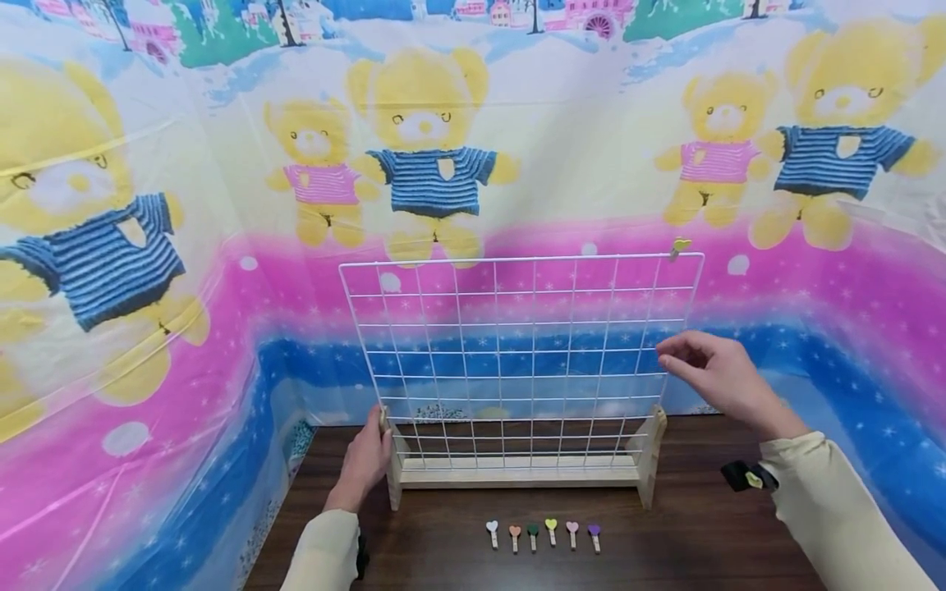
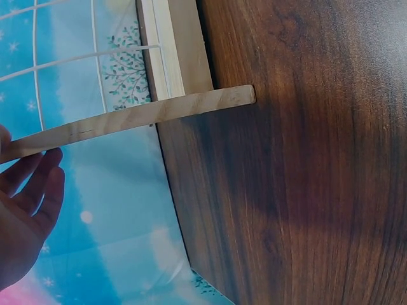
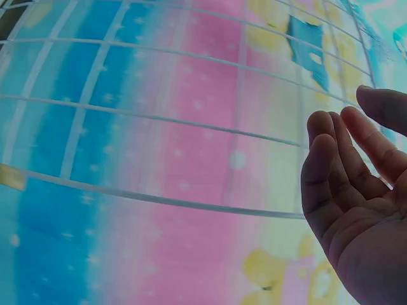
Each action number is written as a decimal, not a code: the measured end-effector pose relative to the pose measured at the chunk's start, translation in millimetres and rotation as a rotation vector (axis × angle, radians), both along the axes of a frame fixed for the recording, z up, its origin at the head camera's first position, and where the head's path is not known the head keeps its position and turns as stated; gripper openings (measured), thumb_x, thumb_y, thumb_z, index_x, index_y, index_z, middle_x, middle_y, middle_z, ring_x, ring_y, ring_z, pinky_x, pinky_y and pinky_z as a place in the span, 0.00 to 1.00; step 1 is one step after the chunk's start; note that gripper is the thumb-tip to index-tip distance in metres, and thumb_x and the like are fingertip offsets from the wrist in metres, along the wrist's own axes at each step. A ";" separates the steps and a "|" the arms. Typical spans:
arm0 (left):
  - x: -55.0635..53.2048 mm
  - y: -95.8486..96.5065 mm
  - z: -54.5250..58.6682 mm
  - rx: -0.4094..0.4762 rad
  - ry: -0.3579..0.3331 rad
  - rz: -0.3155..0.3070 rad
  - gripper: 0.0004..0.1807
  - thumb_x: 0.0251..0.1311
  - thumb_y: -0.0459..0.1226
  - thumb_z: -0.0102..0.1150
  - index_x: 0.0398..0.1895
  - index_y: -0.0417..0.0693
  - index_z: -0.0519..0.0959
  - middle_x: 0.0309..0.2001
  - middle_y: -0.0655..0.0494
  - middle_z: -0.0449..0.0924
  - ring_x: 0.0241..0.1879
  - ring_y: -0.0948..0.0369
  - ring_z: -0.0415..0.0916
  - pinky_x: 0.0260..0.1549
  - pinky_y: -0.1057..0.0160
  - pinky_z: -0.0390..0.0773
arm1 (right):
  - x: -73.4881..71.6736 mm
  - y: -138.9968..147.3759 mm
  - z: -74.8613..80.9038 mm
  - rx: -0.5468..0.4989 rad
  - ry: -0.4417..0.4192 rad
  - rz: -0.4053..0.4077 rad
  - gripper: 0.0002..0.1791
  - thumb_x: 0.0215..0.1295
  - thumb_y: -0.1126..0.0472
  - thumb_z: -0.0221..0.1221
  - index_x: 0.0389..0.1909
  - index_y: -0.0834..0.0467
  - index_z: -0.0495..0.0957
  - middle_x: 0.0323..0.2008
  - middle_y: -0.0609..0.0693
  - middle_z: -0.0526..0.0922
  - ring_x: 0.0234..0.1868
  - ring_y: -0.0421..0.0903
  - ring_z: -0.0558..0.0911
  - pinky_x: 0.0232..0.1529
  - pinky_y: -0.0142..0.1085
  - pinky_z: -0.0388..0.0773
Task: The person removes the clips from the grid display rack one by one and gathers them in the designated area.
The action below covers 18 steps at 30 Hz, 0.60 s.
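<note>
A white wire grid panel [image 1: 517, 259] stands upright in a light wooden stand [image 1: 517, 474]. My left hand [image 1: 365, 460] grips the stand's left upright near its top; in the left wrist view the fingers lie against the upright [image 2: 140, 114]. At the grid's right side, my right hand [image 1: 720, 373] is raised with its fingers loosely bent and nothing held. The right wrist view shows that hand [image 3: 362, 190] with its fingertips apart from the thumb. A yellow-green heart clothespin [image 1: 680, 245] is clipped on the top wire near the right corner.
Several small heart clothespins lie in a row before the stand: white [image 1: 493, 532], orange [image 1: 515, 536], green [image 1: 533, 536], yellow [image 1: 551, 530], pink [image 1: 572, 533] and purple [image 1: 594, 537]. The dark wood table [image 1: 702, 525] meets a bear-printed cloth backdrop [image 1: 576, 148].
</note>
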<state>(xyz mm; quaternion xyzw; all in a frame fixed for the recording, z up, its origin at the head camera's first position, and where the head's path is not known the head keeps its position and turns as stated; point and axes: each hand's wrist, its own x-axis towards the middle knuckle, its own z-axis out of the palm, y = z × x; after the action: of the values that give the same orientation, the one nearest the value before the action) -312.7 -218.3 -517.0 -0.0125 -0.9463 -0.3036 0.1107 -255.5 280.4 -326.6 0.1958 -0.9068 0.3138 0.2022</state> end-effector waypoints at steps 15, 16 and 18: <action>-0.3 0.9 0.2 -0.009 0.007 0.001 0.27 0.69 0.35 0.47 0.68 0.44 0.53 0.54 0.33 0.73 0.48 0.41 0.76 0.42 0.42 0.74 | -22.2 1.8 75.7 -0.306 0.215 -0.181 0.18 0.66 0.52 0.58 0.48 0.62 0.78 0.41 0.46 0.77 0.38 0.39 0.74 0.35 0.23 0.70; -0.3 0.7 0.2 -0.010 0.008 0.000 0.27 0.69 0.35 0.46 0.68 0.44 0.53 0.54 0.33 0.73 0.48 0.41 0.75 0.42 0.42 0.74 | -24.2 1.5 78.2 -0.306 0.209 -0.190 0.19 0.66 0.52 0.57 0.49 0.62 0.78 0.42 0.48 0.77 0.38 0.39 0.74 0.35 0.23 0.70; -0.7 0.6 0.0 -0.010 0.011 0.000 0.26 0.69 0.35 0.46 0.68 0.44 0.53 0.54 0.33 0.72 0.48 0.40 0.75 0.43 0.42 0.74 | -27.6 1.4 82.1 -0.297 0.185 -0.213 0.22 0.66 0.49 0.56 0.52 0.60 0.77 0.47 0.51 0.76 0.41 0.42 0.73 0.34 0.24 0.70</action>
<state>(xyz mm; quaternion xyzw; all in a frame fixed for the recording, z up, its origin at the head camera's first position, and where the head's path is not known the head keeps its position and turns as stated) -313.4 -217.7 -517.0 -0.0148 -0.9471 -0.2988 0.1160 -283.1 281.8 -244.5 0.0947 -0.8438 0.4015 0.3432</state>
